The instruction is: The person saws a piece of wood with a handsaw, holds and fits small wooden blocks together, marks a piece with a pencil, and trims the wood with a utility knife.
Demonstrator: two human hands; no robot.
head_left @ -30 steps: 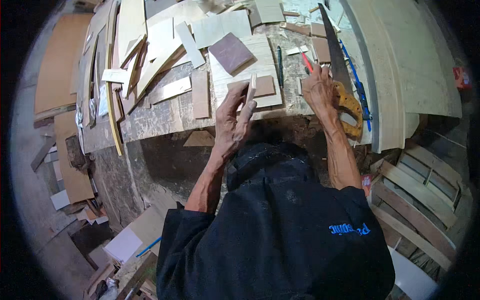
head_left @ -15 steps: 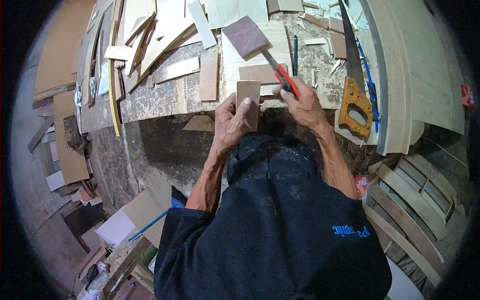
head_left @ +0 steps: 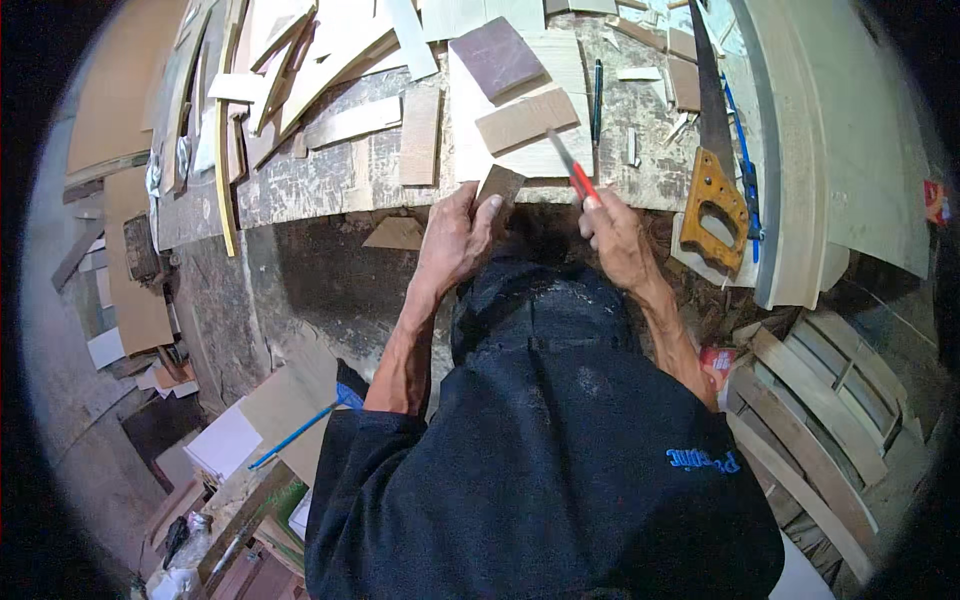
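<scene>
My left hand (head_left: 457, 236) holds a small brown wooden piece (head_left: 501, 181) at the bench's front edge. My right hand (head_left: 616, 236) grips a red-handled blade tool (head_left: 580, 180) with its blade pointing up and left. Beyond them, a pale board (head_left: 530, 157) carries a tan wood strip (head_left: 527, 119) and a purplish-brown square (head_left: 496, 57). A dark pen (head_left: 597, 100) lies beside the board.
The worn bench (head_left: 345, 175) holds several scattered offcuts and strips (head_left: 420, 135). A handsaw with yellow handle (head_left: 705, 190) and a blue tool (head_left: 753, 200) lie right, by long pale boards (head_left: 850, 150). Wooden frames (head_left: 810, 420) stand low right, boards (head_left: 135, 260) low left.
My right hand has picked up the red-handled tool and moved it left toward the held piece. The piece in my left hand has turned, then tilted. The bench appears shifted as the view moves.
</scene>
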